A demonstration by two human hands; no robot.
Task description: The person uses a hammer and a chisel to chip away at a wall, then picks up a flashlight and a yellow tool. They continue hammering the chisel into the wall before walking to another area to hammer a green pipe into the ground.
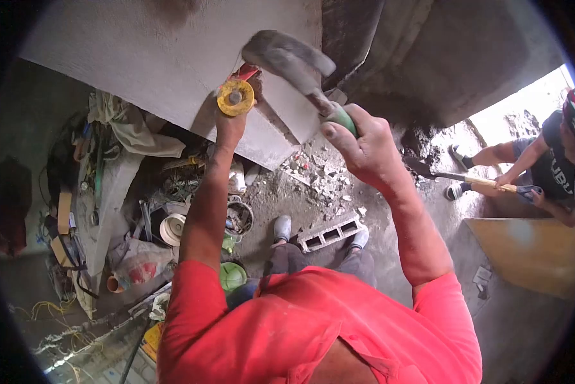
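My left hand (230, 127) is closed round a chisel with a round yellow hand guard (225, 102), its grey striking end facing me. A bit of red shows beyond the guard, against the grey wall (172, 57); the chisel's tip is hidden. My right hand (369, 146) grips the green handle of a hammer (291, 64). Blurred by motion, the hammer's head is raised above and to the right of the chisel, apart from it. A long groove (278, 121) is cut into the wall just right of my left hand.
A hollow concrete block (331, 235) lies by my feet, with broken rubble (323, 182) beyond it. To the right, a person (550, 153) holds a shovel (463, 178) near a wooden board (524, 249). A bucket (239, 214) and cluttered materials stand on the left.
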